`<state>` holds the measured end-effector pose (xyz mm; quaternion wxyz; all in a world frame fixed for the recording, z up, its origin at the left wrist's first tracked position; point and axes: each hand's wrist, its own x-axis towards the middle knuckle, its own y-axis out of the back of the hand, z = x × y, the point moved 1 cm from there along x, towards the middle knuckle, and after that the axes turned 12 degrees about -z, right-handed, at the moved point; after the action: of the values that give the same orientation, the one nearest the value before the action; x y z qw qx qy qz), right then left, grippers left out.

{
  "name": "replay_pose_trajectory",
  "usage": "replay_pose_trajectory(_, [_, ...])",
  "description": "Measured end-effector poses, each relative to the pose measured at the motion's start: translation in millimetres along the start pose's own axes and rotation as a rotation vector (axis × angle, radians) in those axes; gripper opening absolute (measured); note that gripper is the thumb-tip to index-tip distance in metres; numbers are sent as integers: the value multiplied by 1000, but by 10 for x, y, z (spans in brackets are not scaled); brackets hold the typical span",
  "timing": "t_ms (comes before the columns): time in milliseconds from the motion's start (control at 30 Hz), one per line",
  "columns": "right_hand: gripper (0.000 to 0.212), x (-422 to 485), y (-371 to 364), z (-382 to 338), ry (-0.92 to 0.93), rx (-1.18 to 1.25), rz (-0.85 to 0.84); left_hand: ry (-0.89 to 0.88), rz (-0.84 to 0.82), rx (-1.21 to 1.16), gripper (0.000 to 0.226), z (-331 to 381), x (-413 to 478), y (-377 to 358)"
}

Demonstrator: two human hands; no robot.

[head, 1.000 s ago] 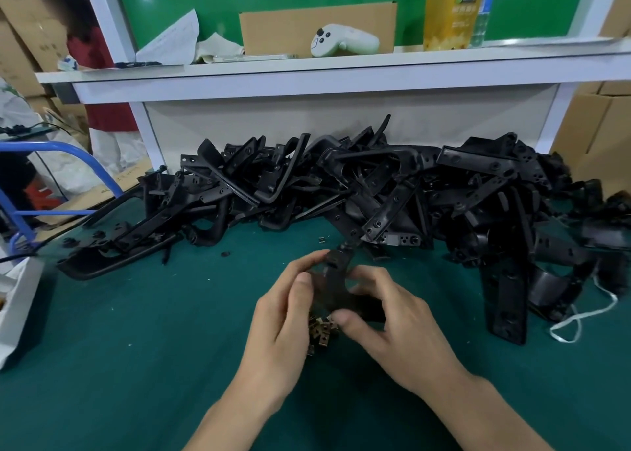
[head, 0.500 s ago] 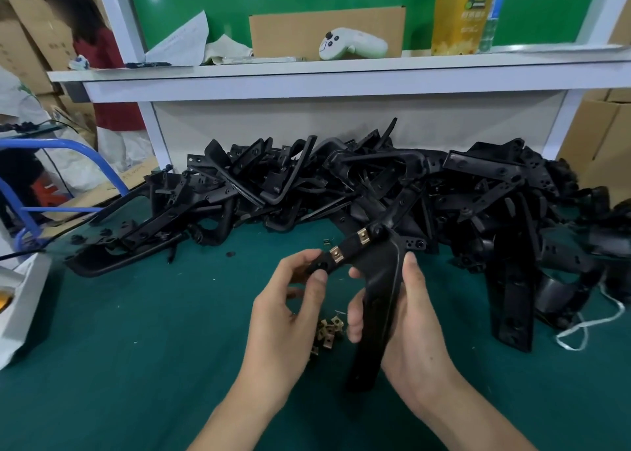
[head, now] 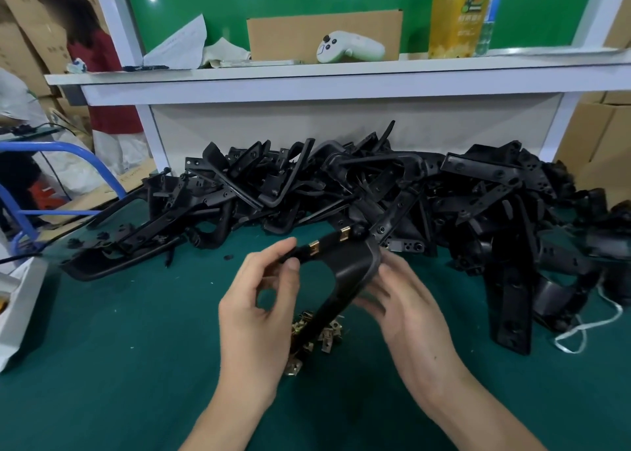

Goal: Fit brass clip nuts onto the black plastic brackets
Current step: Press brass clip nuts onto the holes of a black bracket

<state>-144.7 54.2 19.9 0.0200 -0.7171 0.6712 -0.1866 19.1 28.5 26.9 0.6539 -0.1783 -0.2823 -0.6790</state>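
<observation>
Green bench, pile at 12 o'clock: left hand pinches bracket, right hand with fingers spread steadies it, likely to check fitted clip nuts.

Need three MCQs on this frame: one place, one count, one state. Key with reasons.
1. Where do the loose clip nuts lie?
A) white shelf
B) green mat
C) cardboard box

2. How many brass clip nuts sit on the held bracket?
A) two
B) none
C) five

3. What is the left hand doing?
A) resting flat
B) holding a controller
C) pinching the bracket's end

Key:
1 B: heaped on the mat beneath the bracket.
2 A: two brass clips show on its upper arm.
3 C: thumb and forefinger close on its tip.
</observation>
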Motion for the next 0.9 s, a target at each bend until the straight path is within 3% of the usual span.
replay_pose_trajectory(133, [28, -4, 44, -130, 42, -8, -66, -151, 38, 145, 25, 44, 12, 54])
replay_pose_trajectory(233, [50, -30, 17, -146, 40, -86, -112, -269, -4, 208, 25, 54, -7, 17])
replay_pose_trajectory(300, [51, -50, -2, -114, 48, -110, -126, -313, -30, 235, 25, 38, -23, 0])
replay_pose_trajectory(400, [46, -78, -4, -102, 60, -161, -100, -227, -110, 246, 33, 3, -24, -15])
replay_pose_trajectory(500, [41, -89, 20, -109, 97, -359, -73, -103, -233, 255, 42, -53, -27, -31])
replay_pose_trajectory(633, [25, -83, 70, -70, 95, -426, -105, -86, -274, 285, 34, -131, -1, -15])
replay_pose_trajectory(900, [39, -66, 151, 17, 163, -697, -87, -110, -284, 380, 28, -189, -1, -9])
